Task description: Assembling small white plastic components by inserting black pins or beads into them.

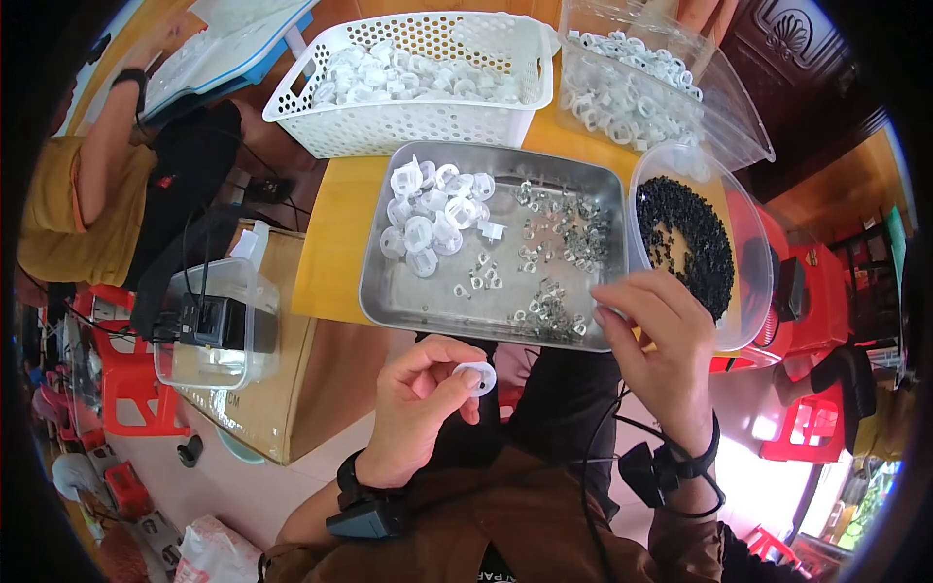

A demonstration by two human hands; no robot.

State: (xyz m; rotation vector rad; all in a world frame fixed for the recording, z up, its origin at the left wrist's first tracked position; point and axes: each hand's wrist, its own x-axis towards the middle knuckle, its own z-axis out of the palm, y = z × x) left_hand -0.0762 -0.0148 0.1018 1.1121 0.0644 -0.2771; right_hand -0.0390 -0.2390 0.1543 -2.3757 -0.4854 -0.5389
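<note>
My left hand (413, 403) pinches a white round plastic piece (487, 378) between thumb and fingers, in front of the metal tray (418, 299). The piece has a small dark spot in its middle. My right hand (669, 335) is at the tray's near right corner, its thumb and forefinger close together. Whatever lies between those fingertips is too small to make out. Inside the tray, similar white round pieces (420, 231) are heaped at the left. Small shiny metal clips (549, 316) lie scattered over the right side and the near middle.
Behind the tray stand a white perforated basket (408, 126) and a clear bin (632, 126), both with white plastic parts. A clear round tub (758, 291) of tiny black parts (714, 248) adjoins the tray's right. Cables hang from my right wrist. Another person (97, 185) sits at the left.
</note>
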